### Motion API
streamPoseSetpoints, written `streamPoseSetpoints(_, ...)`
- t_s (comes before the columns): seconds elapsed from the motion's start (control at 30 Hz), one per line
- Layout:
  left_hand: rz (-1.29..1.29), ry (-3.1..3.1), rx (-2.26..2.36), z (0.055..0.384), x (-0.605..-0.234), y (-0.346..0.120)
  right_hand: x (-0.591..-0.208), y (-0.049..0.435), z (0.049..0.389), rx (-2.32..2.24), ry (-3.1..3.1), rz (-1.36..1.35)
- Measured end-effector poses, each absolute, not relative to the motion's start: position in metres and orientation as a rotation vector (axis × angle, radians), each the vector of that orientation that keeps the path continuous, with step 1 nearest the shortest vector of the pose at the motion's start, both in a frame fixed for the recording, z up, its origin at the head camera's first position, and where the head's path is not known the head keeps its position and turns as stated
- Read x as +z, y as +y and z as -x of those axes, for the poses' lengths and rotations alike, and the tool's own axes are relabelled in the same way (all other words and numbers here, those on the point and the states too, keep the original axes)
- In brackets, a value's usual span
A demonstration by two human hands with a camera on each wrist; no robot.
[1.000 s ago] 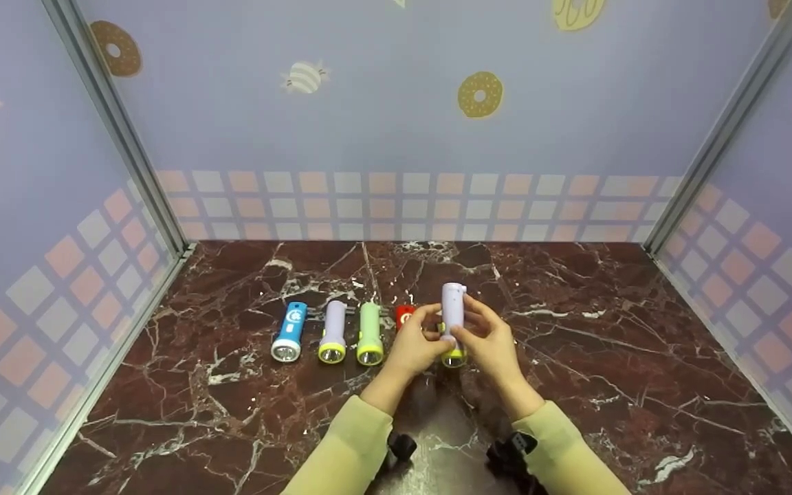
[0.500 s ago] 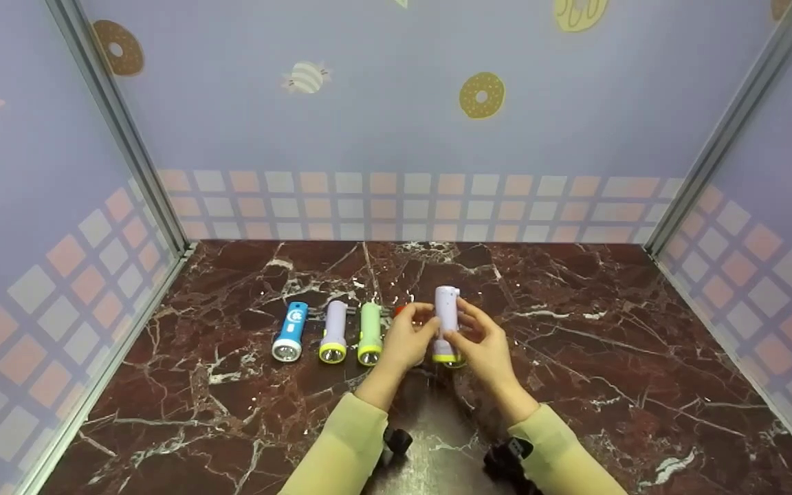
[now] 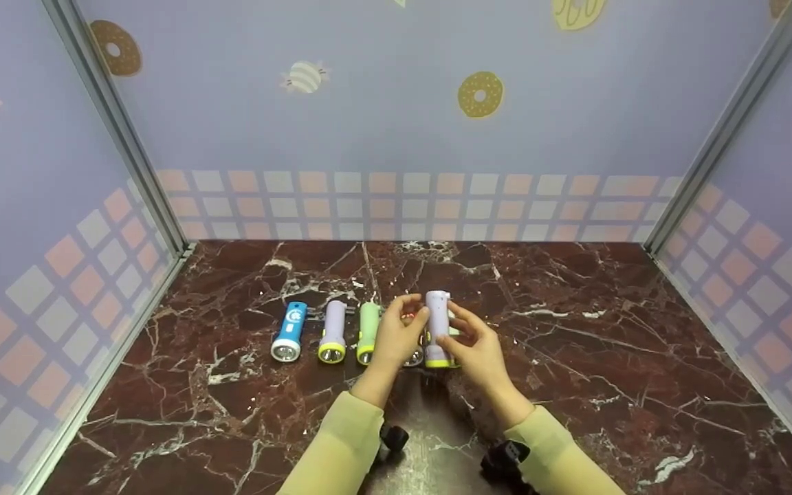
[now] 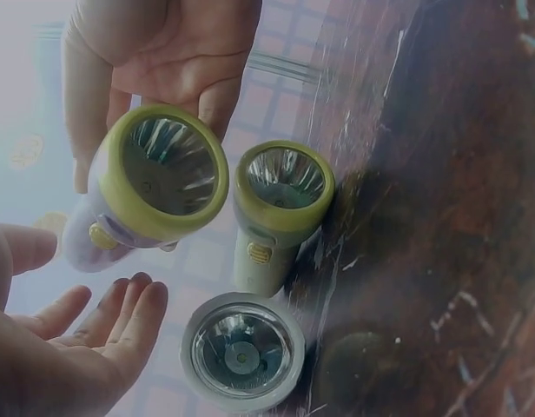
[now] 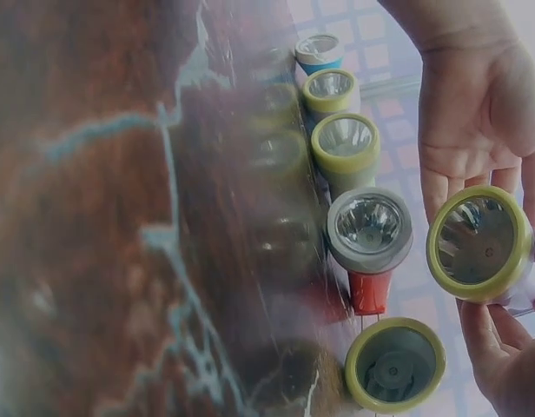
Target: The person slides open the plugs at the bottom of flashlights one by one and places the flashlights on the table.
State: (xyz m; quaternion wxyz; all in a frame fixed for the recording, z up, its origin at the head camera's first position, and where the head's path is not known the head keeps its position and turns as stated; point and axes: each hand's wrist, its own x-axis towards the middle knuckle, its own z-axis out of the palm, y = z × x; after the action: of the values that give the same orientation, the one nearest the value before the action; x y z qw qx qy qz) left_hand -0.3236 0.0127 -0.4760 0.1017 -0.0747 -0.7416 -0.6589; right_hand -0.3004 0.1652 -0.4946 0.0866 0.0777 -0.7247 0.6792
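My right hand (image 3: 476,348) holds a lavender flashlight (image 3: 438,316) with a yellow lens rim, thumb at its front and fingers behind, lens end down toward me. In the left wrist view that lens (image 4: 172,165) sits higher than those of its neighbours. My left hand (image 3: 396,335) is at the flashlight's left side, fingers spread, with a small gap to it in the left wrist view (image 4: 76,347). A red flashlight with a grey rim (image 5: 369,228) is mostly hidden by the left hand in the head view. A pale green flashlight (image 4: 267,256) stands behind the held one.
Left of the hands a row holds a blue flashlight (image 3: 290,330), a lavender one (image 3: 333,330) and a green one (image 3: 368,326), lenses facing me. The dark red marbled table (image 3: 609,330) is bounded by patterned walls (image 3: 396,137) at the back and sides.
Both hands have shifted left with the lavender flashlight. The left thumb, overlapping it earlier, is now at its edge. The left hand now covers more of the red and green flashlights.
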Motion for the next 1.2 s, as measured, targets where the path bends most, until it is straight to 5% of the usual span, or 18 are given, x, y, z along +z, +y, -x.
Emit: streamPoseSetpoints(1.2, 0.227, -2.140, -2.142, 0.327, -0.479, 0.005, -0.499, 0.154, 0.292, 2.104, -2.195, -0.290)
